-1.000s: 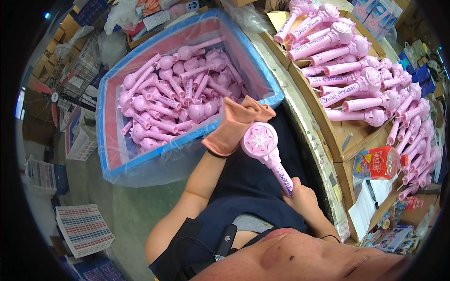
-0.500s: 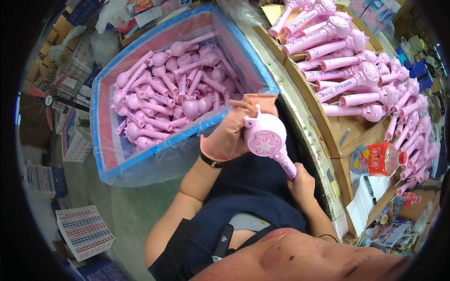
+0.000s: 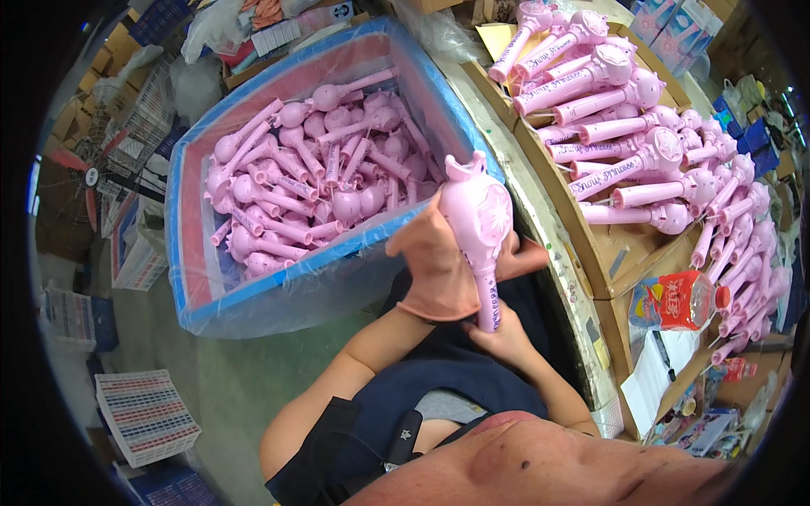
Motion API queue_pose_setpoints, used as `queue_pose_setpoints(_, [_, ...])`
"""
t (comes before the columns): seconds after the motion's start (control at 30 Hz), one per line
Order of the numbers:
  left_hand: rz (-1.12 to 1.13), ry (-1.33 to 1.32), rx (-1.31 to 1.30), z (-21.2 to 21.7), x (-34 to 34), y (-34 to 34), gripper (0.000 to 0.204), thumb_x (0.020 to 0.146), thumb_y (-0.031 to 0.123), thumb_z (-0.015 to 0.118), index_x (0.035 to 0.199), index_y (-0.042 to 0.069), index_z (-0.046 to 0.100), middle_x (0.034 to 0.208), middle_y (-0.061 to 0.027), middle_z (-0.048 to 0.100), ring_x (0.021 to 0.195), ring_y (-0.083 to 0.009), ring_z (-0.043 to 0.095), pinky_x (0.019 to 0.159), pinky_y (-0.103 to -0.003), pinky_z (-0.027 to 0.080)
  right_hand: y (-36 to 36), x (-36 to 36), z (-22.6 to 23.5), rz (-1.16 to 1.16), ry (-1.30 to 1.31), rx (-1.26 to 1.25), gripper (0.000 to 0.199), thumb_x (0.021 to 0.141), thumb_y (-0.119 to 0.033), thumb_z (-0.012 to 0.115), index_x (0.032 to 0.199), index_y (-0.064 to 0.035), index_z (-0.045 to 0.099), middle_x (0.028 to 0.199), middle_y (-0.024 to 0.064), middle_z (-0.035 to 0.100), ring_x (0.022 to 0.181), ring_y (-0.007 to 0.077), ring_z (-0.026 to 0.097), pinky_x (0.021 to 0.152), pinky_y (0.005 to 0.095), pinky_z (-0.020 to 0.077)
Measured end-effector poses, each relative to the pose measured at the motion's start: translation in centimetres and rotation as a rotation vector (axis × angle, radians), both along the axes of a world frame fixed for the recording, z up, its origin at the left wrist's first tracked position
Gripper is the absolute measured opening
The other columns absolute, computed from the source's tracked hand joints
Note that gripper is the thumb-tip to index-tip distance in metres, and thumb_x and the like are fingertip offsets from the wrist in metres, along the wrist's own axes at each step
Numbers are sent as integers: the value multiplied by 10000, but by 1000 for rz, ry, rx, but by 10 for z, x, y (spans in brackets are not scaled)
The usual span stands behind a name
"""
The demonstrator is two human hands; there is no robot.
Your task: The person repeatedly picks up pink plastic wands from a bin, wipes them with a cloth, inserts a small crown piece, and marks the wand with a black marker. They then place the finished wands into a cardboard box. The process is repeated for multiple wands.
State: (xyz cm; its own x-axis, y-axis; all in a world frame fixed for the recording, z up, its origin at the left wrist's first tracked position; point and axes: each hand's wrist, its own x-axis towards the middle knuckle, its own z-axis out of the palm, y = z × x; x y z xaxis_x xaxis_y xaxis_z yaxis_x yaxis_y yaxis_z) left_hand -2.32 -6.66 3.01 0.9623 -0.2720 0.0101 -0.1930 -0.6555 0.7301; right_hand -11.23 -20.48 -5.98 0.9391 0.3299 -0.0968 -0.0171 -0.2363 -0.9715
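A pink toy wand (image 3: 477, 221) stands nearly upright in front of me, its round head on top with small points and a raised pattern on the face. My right hand (image 3: 504, 336) is closed round the lower end of its handle. Salmon-coloured cloth or a loose glove, I cannot tell which, covers my left hand (image 3: 439, 271). That covered hand wraps the wand from behind, below and beside the head; its fingers are hidden. Salmon material shows on both sides of the wand.
Left of my hands is a blue-rimmed bin (image 3: 253, 297) lined with clear plastic, heaped with pink wands (image 3: 291, 181). On the right, more wands (image 3: 629, 160) lie across cardboard trays (image 3: 620, 244). A red-labelled bottle (image 3: 679, 302) and white paper (image 3: 654, 384) rest nearby.
The wand has turned more upright, its patterned face now angled to the right. My left hand has shifted lower behind it, and my right hand has moved slightly left.
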Motion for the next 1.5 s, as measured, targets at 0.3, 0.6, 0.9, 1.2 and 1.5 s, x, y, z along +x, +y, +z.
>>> queue_pose_setpoints(0.3, [-32, -433, 126, -66, 1, 17, 430, 935, 151, 509, 1323, -4, 407, 1211, -125, 553, 1072, -267, 579, 913, -381, 474, 47, 45, 11, -158, -369, 248, 769, 837, -176, 734, 1474, -43, 324, 1416, 135, 426, 1320, 215, 386, 1102, 296, 293])
queue_pose_setpoints(0.6, [-195, -467, -223, -59, 17, 31, 354, 865, 112, 564, 1204, 11, 560, 1092, -79, 605, 996, -175, 595, 820, -284, 471, -32, 75, 15, -198, 123, 583, 526, 945, -379, 592, 1336, -41, 492, 1220, 96, 598, 1096, 169, 568, 976, 330, 422])
queue_pose_setpoints(0.9, [-184, -736, 255, -24, -30, -21, 355, 736, 85, 604, 1071, -29, 588, 771, -134, 590, 586, -288, 602, 520, -374, 488, -37, 174, 69, -654, -293, 917, 341, 951, -340, 615, 1056, -18, 580, 832, 73, 681, 728, 179, 658, 796, 332, 522])
queue_pose_setpoints(1.2, [-413, -799, 21, -25, 23, 7, 317, 798, 141, 573, 1085, 7, 582, 746, -103, 577, 617, -271, 592, 566, -375, 483, 3, 145, 73, -210, -53, 1038, 532, 928, -395, 634, 1276, -30, 466, 1128, 58, 592, 951, 114, 586, 819, 271, 502])
queue_pose_setpoints(1.5, [-405, -508, -149, -28, -26, -5, 328, 916, 224, 464, 1166, 20, 525, 913, -80, 562, 834, -203, 558, 757, -302, 443, -8, 143, 78, -465, -28, 1060, 599, 923, -515, 576, 1234, -6, 518, 1064, 88, 622, 878, 171, 625, 779, 311, 516])
